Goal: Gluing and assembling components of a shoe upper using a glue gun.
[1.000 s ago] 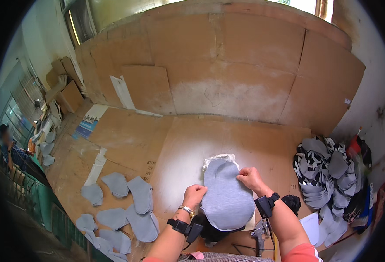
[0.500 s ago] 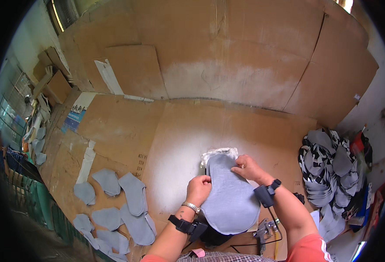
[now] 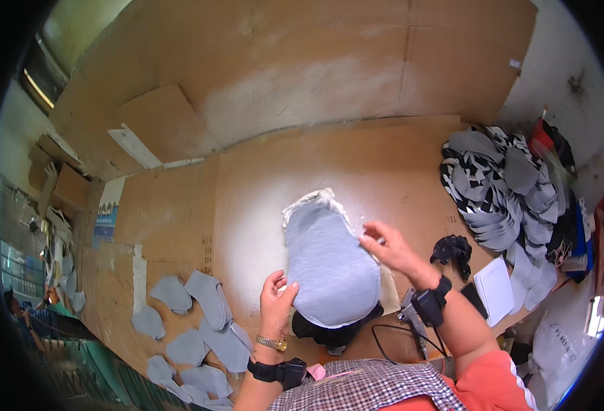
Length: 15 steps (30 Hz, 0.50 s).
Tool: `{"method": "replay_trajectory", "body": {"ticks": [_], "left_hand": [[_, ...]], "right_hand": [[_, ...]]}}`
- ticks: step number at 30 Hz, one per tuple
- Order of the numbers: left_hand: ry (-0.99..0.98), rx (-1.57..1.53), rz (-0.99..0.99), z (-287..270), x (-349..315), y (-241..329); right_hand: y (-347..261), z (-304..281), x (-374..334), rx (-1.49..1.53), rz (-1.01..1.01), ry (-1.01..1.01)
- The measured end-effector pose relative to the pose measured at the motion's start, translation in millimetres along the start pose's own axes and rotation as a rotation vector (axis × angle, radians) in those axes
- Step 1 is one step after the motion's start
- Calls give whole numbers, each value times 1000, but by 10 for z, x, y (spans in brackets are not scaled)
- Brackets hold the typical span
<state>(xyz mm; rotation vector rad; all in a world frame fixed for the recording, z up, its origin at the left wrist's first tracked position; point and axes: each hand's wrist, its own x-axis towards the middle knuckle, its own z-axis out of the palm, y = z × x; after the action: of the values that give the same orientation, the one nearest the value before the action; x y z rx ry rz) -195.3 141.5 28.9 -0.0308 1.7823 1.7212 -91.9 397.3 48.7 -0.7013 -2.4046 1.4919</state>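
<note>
A light grey, sole-shaped cloth piece (image 3: 331, 267) lies flat before me, its wider end toward me. Whitish, crusty material (image 3: 319, 197) borders its far end. Beneath its near end a black cloth (image 3: 336, 334) shows. My left hand (image 3: 274, 308) is at the piece's lower left edge, thumb and fingers parted, holding nothing that I can see. At the upper right edge is my right hand (image 3: 392, 252), thumb tip close to the rim and forefinger lifted apart. Whether either hand touches the cloth is hard to tell.
Several grey cloth pieces (image 3: 213, 308) lie to the left on the cardboard-covered table (image 3: 247, 205). A heap of grey and black-white pieces (image 3: 500, 192) fills the right side. Nearer are a black crumpled cloth (image 3: 453, 253), a white pad (image 3: 494, 291) and a metal tool (image 3: 411, 318) with a cord.
Both hands have loosened their hold at the piece's edges. My left hand has shifted down along the side. The view has turned, so the heap now sits higher and the white pad shows.
</note>
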Motion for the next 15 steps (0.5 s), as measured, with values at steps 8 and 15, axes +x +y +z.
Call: {"method": "replay_trajectory", "body": {"ticks": [8,15], "left_hand": [[25,-230,-160,-103,245,-188],[-153,-510,-398,91,-279,309]], "right_hand": [[-9,34,-473,103,-56,11],[-181,54,-467,205,-95,14]]}}
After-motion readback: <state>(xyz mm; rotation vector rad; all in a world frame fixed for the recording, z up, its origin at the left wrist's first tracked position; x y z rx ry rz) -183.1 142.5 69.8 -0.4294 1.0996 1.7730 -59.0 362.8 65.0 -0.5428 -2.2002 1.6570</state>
